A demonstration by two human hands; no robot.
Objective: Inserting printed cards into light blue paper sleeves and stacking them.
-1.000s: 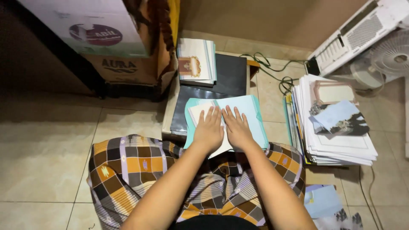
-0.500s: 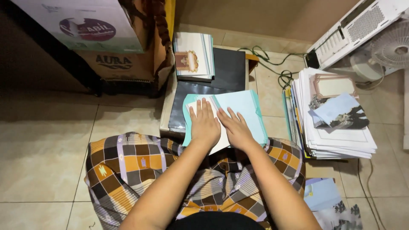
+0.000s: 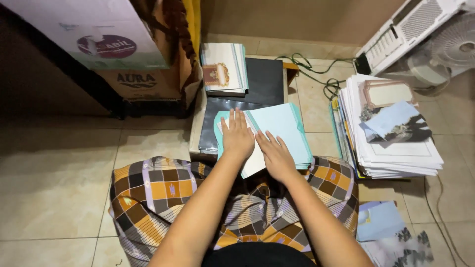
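I sit on a tiled floor with a checked cloth over my legs. Both hands lie flat, fingers spread, on a stack of light teal paper sheets [image 3: 282,126] that rests on a low dark board [image 3: 262,84]. My left hand [image 3: 237,136] presses the left part of the stack. Just right of it, my right hand [image 3: 274,153] rests on a white sheet [image 3: 252,165] that sticks out from the stack toward me. Neither hand grips anything.
A small pile of printed cards [image 3: 222,69] lies at the far end of the board. To the right stands a tall stack of white papers [image 3: 396,143] with cards on top. Cardboard boxes [image 3: 138,81] sit at the far left, a fan [image 3: 455,47] and cables at the far right.
My hands have slid a little over the teal sheets, the left one now further forward and the right one lower. The view has shifted slightly.
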